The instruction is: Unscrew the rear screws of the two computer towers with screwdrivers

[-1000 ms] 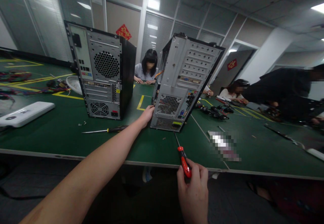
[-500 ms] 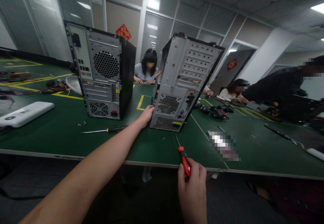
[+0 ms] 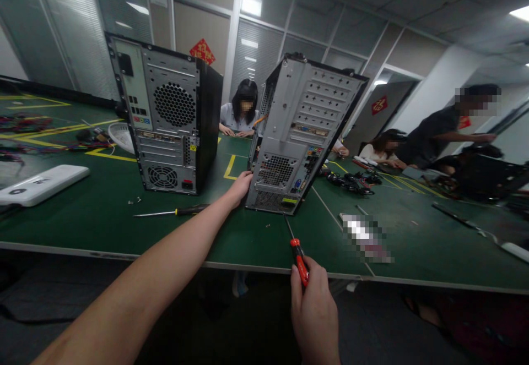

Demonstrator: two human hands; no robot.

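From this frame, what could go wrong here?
The screwdriver in the right hand points at the bottom edge of the right computer case; its tip might slip there, though contact is hard to tell.

The left hand is at that case's lower side edge, so its fingers could get scraped.

The left forearm crosses close to a yellow-and-black screwdriver on the table and might knock it.

I face glazed partitions (image 3: 312, 21) beyond my fingers (image 3: 245, 176), a lit ceiling panel (image 3: 519, 15) above right, and dark flooring (image 3: 372, 326) below them.
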